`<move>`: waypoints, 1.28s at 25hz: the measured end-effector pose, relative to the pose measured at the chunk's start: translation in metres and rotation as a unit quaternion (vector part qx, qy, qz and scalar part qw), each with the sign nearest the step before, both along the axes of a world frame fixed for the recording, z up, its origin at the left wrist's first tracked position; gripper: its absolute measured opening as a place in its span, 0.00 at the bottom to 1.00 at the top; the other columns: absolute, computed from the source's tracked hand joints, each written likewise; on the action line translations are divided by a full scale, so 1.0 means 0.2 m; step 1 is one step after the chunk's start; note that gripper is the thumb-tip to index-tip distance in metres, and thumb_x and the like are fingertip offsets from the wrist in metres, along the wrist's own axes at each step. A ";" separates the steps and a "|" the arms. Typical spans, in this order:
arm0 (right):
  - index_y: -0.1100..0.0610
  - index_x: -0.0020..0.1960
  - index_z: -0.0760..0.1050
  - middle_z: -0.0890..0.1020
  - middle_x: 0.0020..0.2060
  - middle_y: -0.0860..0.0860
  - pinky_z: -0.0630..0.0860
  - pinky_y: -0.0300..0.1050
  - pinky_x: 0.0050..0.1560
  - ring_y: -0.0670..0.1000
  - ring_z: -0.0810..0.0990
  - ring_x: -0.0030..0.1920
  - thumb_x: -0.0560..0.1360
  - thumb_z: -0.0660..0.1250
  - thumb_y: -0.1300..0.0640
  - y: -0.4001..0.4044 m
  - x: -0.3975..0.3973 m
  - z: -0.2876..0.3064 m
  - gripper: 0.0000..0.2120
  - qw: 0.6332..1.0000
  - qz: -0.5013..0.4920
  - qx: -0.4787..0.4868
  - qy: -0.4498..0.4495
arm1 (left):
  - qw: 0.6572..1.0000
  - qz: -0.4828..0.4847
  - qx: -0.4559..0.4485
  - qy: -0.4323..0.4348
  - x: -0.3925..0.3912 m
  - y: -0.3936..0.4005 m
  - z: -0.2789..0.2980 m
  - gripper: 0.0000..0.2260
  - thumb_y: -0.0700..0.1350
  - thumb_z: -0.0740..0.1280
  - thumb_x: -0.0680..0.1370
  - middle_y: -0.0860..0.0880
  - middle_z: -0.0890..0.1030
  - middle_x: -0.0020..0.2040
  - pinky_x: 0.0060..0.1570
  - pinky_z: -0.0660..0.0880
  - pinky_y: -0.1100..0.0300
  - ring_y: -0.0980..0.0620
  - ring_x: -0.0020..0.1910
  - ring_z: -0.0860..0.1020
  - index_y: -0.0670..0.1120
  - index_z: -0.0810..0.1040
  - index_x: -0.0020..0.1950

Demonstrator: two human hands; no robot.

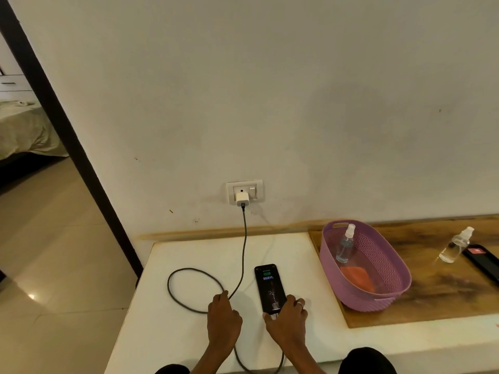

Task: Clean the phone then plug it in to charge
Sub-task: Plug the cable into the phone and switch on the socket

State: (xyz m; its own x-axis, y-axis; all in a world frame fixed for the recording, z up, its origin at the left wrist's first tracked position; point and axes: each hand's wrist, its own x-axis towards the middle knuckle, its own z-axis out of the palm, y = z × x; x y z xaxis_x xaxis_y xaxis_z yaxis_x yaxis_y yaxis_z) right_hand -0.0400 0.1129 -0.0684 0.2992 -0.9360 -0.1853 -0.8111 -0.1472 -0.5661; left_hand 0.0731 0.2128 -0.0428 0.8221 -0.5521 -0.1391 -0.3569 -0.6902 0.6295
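A black phone (270,286) lies face up on the white ledge (189,260), its screen lit with a green battery icon. My right hand (287,319) grips its near end, where the white plug sits. A dark braided cable (244,238) runs from a white charger (242,198) in the wall socket (245,190) down to the ledge, loops left and passes under my wrists. My left hand (224,317) rests flat on the ledge, its fingertips touching the cable.
A purple basket (388,268) holding a spray bottle (345,245) and an orange cloth (356,278) stands on a wooden board (445,292) to the right. A second spray bottle (456,245) and a black case (483,261) lie further right. A doorway opens left.
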 end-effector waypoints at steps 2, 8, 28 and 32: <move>0.54 0.67 0.60 0.67 0.65 0.55 0.77 0.45 0.60 0.54 0.69 0.63 0.66 0.72 0.38 0.00 0.01 0.00 0.38 1.000 -0.007 -0.006 0.000 | 1.000 -0.005 0.007 -0.001 -0.01 -0.01 -0.01 0.25 0.40 0.64 0.79 0.48 0.71 0.71 0.68 0.67 0.61 0.50 0.70 0.69 0.44 0.64 0.76; 0.55 0.66 0.60 0.68 0.64 0.54 0.76 0.45 0.61 0.53 0.70 0.62 0.65 0.71 0.35 0.00 0.01 -0.03 0.39 1.000 -0.005 -0.008 -0.003 | 1.000 -0.014 0.013 -0.008 -0.02 -0.06 -0.01 0.24 0.40 0.64 0.79 0.48 0.72 0.70 0.66 0.69 0.60 0.49 0.69 0.70 0.45 0.65 0.75; 0.54 0.67 0.63 0.69 0.65 0.54 0.76 0.46 0.59 0.54 0.71 0.63 0.68 0.70 0.37 0.02 -0.11 0.01 0.35 0.999 0.040 -0.018 0.030 | 0.999 -0.023 0.005 -0.024 -0.06 0.00 0.01 0.23 0.38 0.65 0.78 0.47 0.73 0.68 0.64 0.71 0.60 0.49 0.67 0.71 0.44 0.67 0.74; 0.53 0.65 0.63 0.70 0.64 0.52 0.76 0.44 0.60 0.52 0.72 0.62 0.67 0.69 0.37 0.02 -0.09 0.01 0.34 0.998 0.031 -0.041 0.044 | 0.999 -0.024 0.002 -0.040 -0.03 -0.01 -0.02 0.22 0.40 0.65 0.79 0.47 0.73 0.68 0.63 0.71 0.60 0.49 0.67 0.72 0.44 0.68 0.73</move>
